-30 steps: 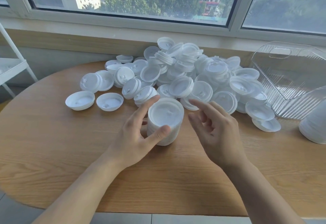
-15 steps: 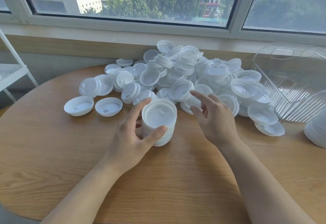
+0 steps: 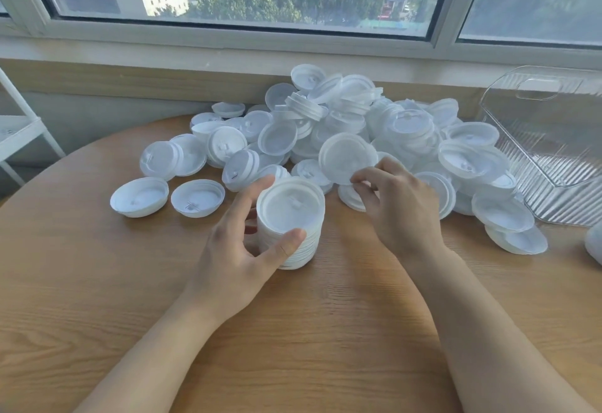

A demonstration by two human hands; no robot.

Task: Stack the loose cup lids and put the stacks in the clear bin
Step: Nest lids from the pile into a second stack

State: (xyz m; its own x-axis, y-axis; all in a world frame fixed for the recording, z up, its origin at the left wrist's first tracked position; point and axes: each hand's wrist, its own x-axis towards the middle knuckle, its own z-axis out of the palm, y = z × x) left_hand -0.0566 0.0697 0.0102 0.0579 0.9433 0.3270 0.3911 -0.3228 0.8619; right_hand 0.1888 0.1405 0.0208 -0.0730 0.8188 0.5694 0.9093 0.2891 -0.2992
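Note:
A short stack of white cup lids (image 3: pixel 291 217) stands upright on the round wooden table (image 3: pixel 97 282), just in front of the heap. My left hand (image 3: pixel 241 250) grips the stack from its left side, thumb on the near edge. My right hand (image 3: pixel 397 207) pinches a single white lid (image 3: pixel 345 157) by its lower rim and holds it tilted, up and to the right of the stack. A big heap of loose lids (image 3: pixel 374 129) lies behind both hands. The clear ribbed bin (image 3: pixel 553 139) stands at the far right.
Two upturned lids (image 3: pixel 140 196) lie apart at the left of the heap. Part of another white stack (image 3: pixel 594 243) shows at the right edge. A white shelf frame (image 3: pixel 19 129) stands at the left, and the window sill runs behind the table.
My right hand reached into the heap and lifted one lid out of it. My left hand kept its grip on the stack.

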